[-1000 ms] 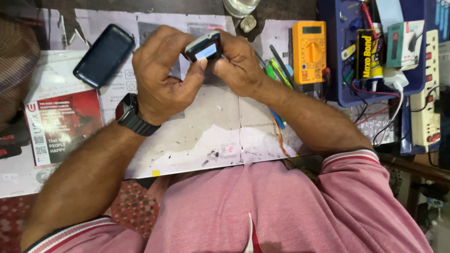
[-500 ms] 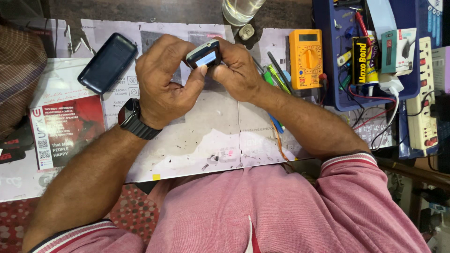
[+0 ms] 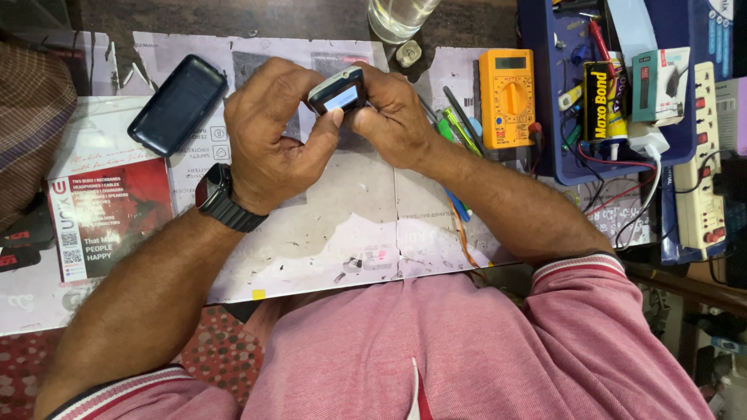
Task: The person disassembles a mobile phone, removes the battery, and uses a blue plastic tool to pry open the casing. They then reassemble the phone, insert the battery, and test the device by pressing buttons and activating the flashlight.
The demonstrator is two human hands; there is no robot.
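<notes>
Both of my hands are raised just above the workbench and closed on one small mobile phone (image 3: pixel 338 91), a dark, rounded handset with a pale lit screen tilted toward me. My left hand (image 3: pixel 274 132) curls around its left end, fingers folded over the top edge and the thumb pressed up against the screen's lower edge; a black wristwatch (image 3: pixel 223 198) with a ribbed band sits on that wrist. My right hand (image 3: pixel 394 117) clamps the right end, knuckles bent, fingertips hidden behind the casing. The two forearms converge from my pink ribbed-cuff sleeves, bare to the elbow. The phone is held over a worn white paper mat (image 3: pixel 342 233), creased, scuffed and speckled with dark debris. To the left lies a second phone (image 3: pixel 178 103), larger, glossy dark and face down, and beside it a red and white printed carton (image 3: pixel 109 218). To the right, near my right wrist, a yellow multimeter (image 3: pixel 507 97) with a round dial rests flat, next to green and blue pens (image 3: pixel 455 128). A clear drinking glass (image 3: pixel 395 15) stands beyond the hands. A blue plastic tray (image 3: pixel 545 117) holds tools and wires, with a white power strip (image 3: pixel 700 171) at its far side.
</notes>
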